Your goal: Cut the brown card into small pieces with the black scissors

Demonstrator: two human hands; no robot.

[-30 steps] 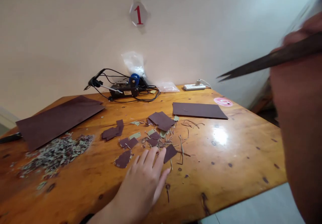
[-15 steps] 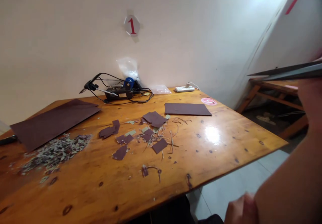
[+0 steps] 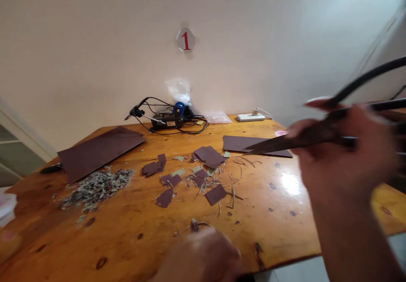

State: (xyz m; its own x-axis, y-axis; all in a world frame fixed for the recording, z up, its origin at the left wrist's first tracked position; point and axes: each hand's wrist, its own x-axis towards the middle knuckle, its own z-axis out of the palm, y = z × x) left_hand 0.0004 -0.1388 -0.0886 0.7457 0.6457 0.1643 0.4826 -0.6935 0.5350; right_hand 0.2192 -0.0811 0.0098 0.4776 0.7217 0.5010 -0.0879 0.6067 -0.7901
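Note:
My right hand (image 3: pixel 344 159) is closed around a pair of scissors (image 3: pixel 304 135) with black handles, raised over the right side of the table. The blades are together and point left, their tips in front of a flat brown sheet (image 3: pixel 241 142). At the bottom edge my left hand (image 3: pixel 203 256) is smeared by motion, and its fingers cannot be made out. Just beyond it lies a small brown scrap (image 3: pixel 194 225) with a thin strip. Cut brown pieces (image 3: pixel 216 195) and thin strips are scattered mid-table.
A pile of small shreds (image 3: pixel 98 187) lies on the left of the wooden table (image 3: pixel 127 256), beside large brown sheets (image 3: pixel 98 151) and a black handle (image 3: pixel 51 168). At the back stand a black device with cables (image 3: pixel 165 119), a plastic bag (image 3: pixel 179 89) and a power strip (image 3: pixel 250 117).
My right hand has come in from the right edge with the scissors, now over the table. The left hand has moved left to the front edge. The view has turned left.

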